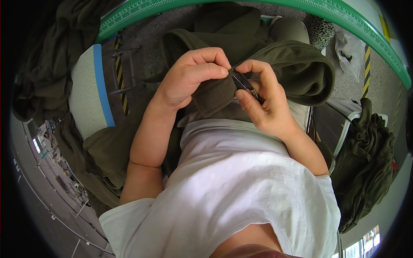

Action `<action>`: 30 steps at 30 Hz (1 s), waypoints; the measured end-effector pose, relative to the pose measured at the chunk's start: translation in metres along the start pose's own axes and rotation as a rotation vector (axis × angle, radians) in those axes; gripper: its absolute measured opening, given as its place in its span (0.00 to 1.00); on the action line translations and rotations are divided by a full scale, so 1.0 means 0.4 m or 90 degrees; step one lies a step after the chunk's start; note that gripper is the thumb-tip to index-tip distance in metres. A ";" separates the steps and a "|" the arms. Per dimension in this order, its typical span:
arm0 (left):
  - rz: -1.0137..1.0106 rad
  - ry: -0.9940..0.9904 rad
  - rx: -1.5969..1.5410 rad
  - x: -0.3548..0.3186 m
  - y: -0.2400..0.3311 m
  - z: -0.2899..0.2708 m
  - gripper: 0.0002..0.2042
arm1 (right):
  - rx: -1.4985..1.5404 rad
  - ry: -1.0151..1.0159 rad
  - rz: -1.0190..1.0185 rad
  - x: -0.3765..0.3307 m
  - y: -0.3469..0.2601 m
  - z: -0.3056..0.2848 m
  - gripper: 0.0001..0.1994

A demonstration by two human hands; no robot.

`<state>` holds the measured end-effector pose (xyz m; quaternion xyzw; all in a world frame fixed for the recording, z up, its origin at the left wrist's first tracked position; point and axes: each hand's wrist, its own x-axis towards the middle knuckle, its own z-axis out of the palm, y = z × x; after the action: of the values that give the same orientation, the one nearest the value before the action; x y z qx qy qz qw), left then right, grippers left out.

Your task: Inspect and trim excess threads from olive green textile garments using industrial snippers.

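A dark olive garment lies across my lap, its stitched corner raised between my hands. My left hand is closed, thumb and forefinger pinching the fabric edge near a seam. My right hand holds small thread snips with dark handles and a metallic glint, lying between its thumb and fingers. The right forefinger tip meets the fabric edge right beside the left fingertips. Whatever thread is at the pinch is too small to make out, and the fingers partly hide the snips.
A green table edge with ruler markings curves across the far side. More olive garments are heaped at left and right. A pale padded surface with a blue edge stands at left. A clear plastic bag lies on the floor.
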<state>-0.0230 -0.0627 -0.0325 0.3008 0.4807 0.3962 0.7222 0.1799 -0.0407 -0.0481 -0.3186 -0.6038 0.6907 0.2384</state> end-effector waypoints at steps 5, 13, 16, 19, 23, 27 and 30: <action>-0.005 -0.002 -0.006 -0.002 0.002 -0.001 0.02 | 0.045 0.014 0.007 0.003 0.000 0.006 0.19; 0.015 0.003 0.006 -0.004 0.000 0.002 0.03 | 0.069 -0.007 0.075 0.006 -0.016 -0.002 0.19; 0.018 0.009 0.011 -0.003 -0.004 0.000 0.03 | 0.076 -0.003 0.066 0.007 -0.009 0.002 0.19; 0.011 0.009 0.005 -0.004 -0.002 0.000 0.03 | 0.090 -0.001 0.071 0.007 -0.011 0.005 0.19; 0.007 0.008 -0.004 -0.004 -0.001 -0.001 0.03 | 0.113 -0.004 0.089 0.006 -0.014 0.007 0.18; 0.003 -0.001 -0.014 -0.003 -0.001 -0.003 0.03 | 0.122 -0.008 0.094 0.006 -0.013 0.007 0.18; -0.004 -0.006 -0.020 -0.002 0.000 -0.004 0.03 | 0.127 -0.007 0.095 0.009 -0.015 0.006 0.18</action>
<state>-0.0246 -0.0635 -0.0327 0.2893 0.4721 0.4002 0.7303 0.1753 -0.0390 -0.0424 -0.3334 -0.5081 0.7650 0.2134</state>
